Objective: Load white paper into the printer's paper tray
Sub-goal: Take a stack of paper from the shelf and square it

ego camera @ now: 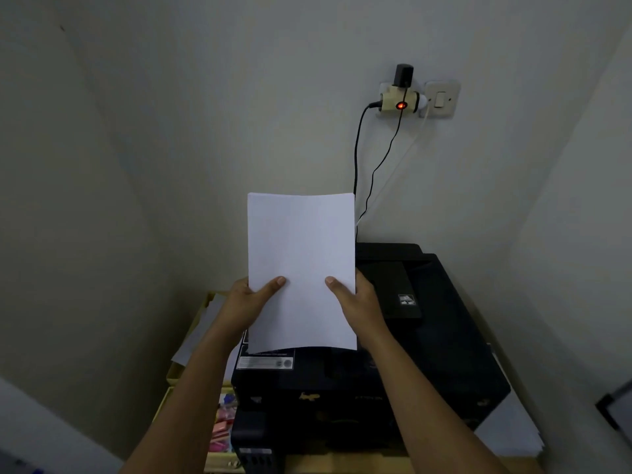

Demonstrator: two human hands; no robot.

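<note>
A stack of white paper [301, 254] stands upright in the middle of the view, held above the black printer [427, 354]. My left hand [248, 302] grips its lower left edge, thumb across the front. My right hand [355, 302] grips the lower right edge the same way. The fingers of both hands are hidden behind the sheets. The paper's bottom edge hangs just over the printer's top near a white label [265, 362]. The printer's rear area sits behind the paper, partly hidden; the tray itself is hard to make out in the dark.
A wall socket with an adapter and red light [400, 104] is above, and cables [357, 172] drop behind the printer. Yellowish trays with papers and colourful items [224, 425] stand left of the printer. Loose white sheets [509, 436] lie at the right. Walls close in on both sides.
</note>
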